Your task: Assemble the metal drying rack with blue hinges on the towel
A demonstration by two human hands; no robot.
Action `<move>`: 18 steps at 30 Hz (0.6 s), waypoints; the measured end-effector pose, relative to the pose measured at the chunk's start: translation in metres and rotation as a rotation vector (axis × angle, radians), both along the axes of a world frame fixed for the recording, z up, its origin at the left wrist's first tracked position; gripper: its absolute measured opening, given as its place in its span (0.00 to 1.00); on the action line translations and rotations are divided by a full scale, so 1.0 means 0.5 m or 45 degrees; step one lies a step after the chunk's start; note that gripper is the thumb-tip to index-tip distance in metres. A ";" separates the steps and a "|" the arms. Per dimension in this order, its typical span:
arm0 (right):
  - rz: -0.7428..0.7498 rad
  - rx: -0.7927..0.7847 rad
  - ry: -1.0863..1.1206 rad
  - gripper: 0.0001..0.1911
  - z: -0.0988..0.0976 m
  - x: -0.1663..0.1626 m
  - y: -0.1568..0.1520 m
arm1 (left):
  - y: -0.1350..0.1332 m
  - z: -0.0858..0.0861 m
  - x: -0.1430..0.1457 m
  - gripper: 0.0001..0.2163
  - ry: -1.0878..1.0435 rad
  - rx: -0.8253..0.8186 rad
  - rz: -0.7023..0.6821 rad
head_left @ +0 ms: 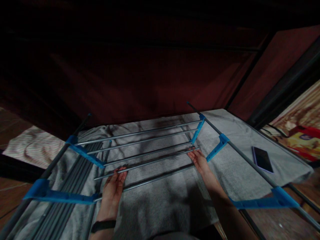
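Grey metal rod (155, 162), gripped near its ends by the left hand (113, 183) and right hand (199, 160), is above the grey fleecy cloth (155, 201). On the cloth: long grey tubes (72, 175), left; dark-screened rectangular phone (262, 160), right.

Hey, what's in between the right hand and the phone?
From the right hand to the phone, the head view shows a blue bracket, then a grey pole, over grey cloth.

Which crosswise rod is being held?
The fourth rod from the back, held by left hand and right hand; both ends are free, whereas the other four rods meet blue brackets at left.
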State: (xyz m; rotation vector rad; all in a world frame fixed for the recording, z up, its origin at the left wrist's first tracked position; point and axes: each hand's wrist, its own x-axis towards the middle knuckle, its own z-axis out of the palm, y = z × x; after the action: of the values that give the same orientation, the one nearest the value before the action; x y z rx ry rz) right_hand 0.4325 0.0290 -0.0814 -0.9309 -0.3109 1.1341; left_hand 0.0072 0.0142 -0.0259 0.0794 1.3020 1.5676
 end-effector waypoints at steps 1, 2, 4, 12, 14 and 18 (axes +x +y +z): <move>0.002 0.002 -0.002 0.14 0.001 0.000 0.000 | 0.000 0.000 0.000 0.13 -0.002 0.003 0.001; 0.005 0.005 -0.005 0.14 0.002 -0.001 -0.001 | -0.001 -0.001 0.000 0.13 -0.001 0.006 0.004; 0.008 0.010 -0.013 0.14 0.002 -0.001 -0.003 | -0.001 -0.002 -0.001 0.13 0.001 0.006 0.009; 0.021 -0.010 -0.026 0.14 -0.001 0.003 0.004 | 0.000 -0.002 -0.003 0.14 -0.021 -0.016 0.018; 0.008 -0.021 -0.033 0.14 -0.002 0.003 0.008 | 0.000 -0.002 -0.002 0.14 -0.016 -0.009 0.016; 0.022 -0.011 -0.027 0.14 -0.003 0.004 0.007 | 0.001 -0.005 -0.003 0.14 -0.002 0.000 0.000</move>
State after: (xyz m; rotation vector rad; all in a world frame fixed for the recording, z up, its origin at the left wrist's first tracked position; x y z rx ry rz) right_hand 0.4342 0.0326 -0.0828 -0.9496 -0.3320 1.1426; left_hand 0.0057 0.0145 -0.0285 0.0783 1.3012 1.5671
